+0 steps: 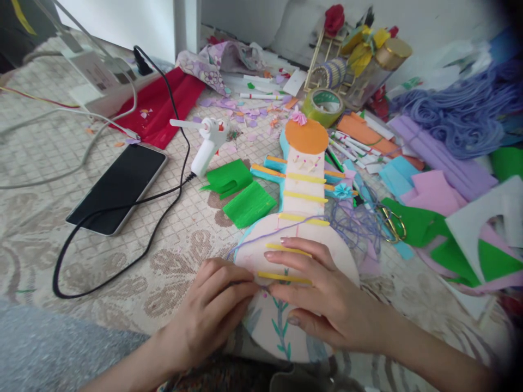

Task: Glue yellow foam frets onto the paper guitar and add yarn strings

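A guitar-shaped paper craft [343, 261] lies in front of me, its round cream body toward me and an orange disc [306, 136] at the far end. Yellow strips [305, 197] cross its neck and body. Purple yarn [281, 227] runs over the body to my left hand [220, 296], whose fingers pinch together on it at the body's left edge. By those fingertips is a small pink pin head [265, 295]. My right hand [322, 294] rests on the body with fingers apart, one fingertip close to the pin. A tangle of the yarn lies right of the neck.
Left of the craft are green crepe paper pieces [249, 204], a white glue gun [208, 144] with a looping black cord, and a phone [118, 188]. Paper scraps, green tape [324, 106], gold-handled scissors [392, 220] and a purple yarn bundle [453, 114] crowd the right and back.
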`<state>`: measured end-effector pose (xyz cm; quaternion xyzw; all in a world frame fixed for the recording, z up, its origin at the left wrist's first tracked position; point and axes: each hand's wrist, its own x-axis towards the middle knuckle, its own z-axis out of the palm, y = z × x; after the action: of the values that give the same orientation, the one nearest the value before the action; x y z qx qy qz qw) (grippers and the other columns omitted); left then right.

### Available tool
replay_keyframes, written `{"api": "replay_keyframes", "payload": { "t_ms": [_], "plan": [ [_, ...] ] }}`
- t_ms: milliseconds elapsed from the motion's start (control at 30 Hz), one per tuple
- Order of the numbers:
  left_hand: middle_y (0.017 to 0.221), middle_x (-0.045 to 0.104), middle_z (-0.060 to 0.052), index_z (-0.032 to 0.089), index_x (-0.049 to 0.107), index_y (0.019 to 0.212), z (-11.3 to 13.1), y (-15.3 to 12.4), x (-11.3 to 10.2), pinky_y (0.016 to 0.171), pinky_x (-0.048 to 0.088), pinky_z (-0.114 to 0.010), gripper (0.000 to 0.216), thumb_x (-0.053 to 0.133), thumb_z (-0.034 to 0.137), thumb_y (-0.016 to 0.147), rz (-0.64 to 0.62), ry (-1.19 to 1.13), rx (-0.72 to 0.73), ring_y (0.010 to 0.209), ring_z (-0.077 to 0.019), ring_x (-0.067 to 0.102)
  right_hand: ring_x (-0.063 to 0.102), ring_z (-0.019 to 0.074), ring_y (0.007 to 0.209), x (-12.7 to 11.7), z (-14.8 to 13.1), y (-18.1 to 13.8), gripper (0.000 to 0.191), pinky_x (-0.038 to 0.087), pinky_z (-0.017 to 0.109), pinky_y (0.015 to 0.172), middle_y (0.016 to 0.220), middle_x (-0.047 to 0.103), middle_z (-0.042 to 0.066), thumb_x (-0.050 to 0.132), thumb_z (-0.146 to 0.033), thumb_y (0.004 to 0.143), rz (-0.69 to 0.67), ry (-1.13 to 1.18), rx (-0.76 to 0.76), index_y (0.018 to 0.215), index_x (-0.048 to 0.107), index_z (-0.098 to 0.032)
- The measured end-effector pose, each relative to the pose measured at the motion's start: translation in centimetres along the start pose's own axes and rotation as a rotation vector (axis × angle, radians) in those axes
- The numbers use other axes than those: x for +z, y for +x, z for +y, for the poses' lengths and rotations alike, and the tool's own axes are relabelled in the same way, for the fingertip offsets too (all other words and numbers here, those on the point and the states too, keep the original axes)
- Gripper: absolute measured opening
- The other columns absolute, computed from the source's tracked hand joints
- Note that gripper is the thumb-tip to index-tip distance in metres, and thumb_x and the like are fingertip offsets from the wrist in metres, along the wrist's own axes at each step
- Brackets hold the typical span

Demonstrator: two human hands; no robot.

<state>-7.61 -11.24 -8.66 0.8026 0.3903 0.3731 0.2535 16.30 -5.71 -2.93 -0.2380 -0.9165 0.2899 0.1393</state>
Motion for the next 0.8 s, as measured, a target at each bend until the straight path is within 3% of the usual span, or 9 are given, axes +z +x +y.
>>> {"api": "replay_keyframes", "payload": {
  "t_ms": [233, 467, 800],
  "plan": [
    [0.1, 0.063, -0.007, 0.014, 0.057, 0.104, 0.3, 0.4, 0.0, 0.081, 0.046, -0.032, 0.026, 0.058, -0.002, 0.083, 0.042, -0.076, -0.04, 0.094, -0.0166, 0.055, 0.022, 0.0273, 0.14, -0.8, -0.8, 0.3, 0.029, 0.025, 0.05, 0.114, 0.141, 0.042, 0.013, 0.044, -0.022, 0.096, 0.035, 0.085, 0.132, 0.124, 0.052, -0.016],
    [0.099, 0.062, -0.006, 0.015, 0.056, 0.102, 0.2, 0.4, 0.0, 0.081, 0.046, -0.031, 0.024, 0.058, -0.002, 0.084, 0.045, -0.088, -0.045, 0.093, -0.0164, 0.054, -0.003, 0.03, 0.147, -1.0, -1.4, 0.9, 0.03, 0.02, 0.058, 0.115, 0.158, 0.019, 0.004, 0.045, -0.007, 0.087, -0.09, 0.074, 0.207, 0.11, 0.059, -0.02],
    [0.104, 0.06, -0.006, 0.015, 0.058, 0.099, 0.0, -0.1, 0.0, 0.084, 0.044, -0.032, 0.023, 0.059, -0.001, 0.083, 0.003, -0.095, -0.04, 0.097, -0.0169, 0.054, -0.007, 0.0281, 0.148, -0.5, -2.0, 1.6, 0.035, 0.02, 0.055, 0.117, 0.161, 0.013, 0.002, 0.04, 0.002, 0.082, -0.116, 0.055, 0.258, 0.101, 0.062, -0.018]
  ]
}}
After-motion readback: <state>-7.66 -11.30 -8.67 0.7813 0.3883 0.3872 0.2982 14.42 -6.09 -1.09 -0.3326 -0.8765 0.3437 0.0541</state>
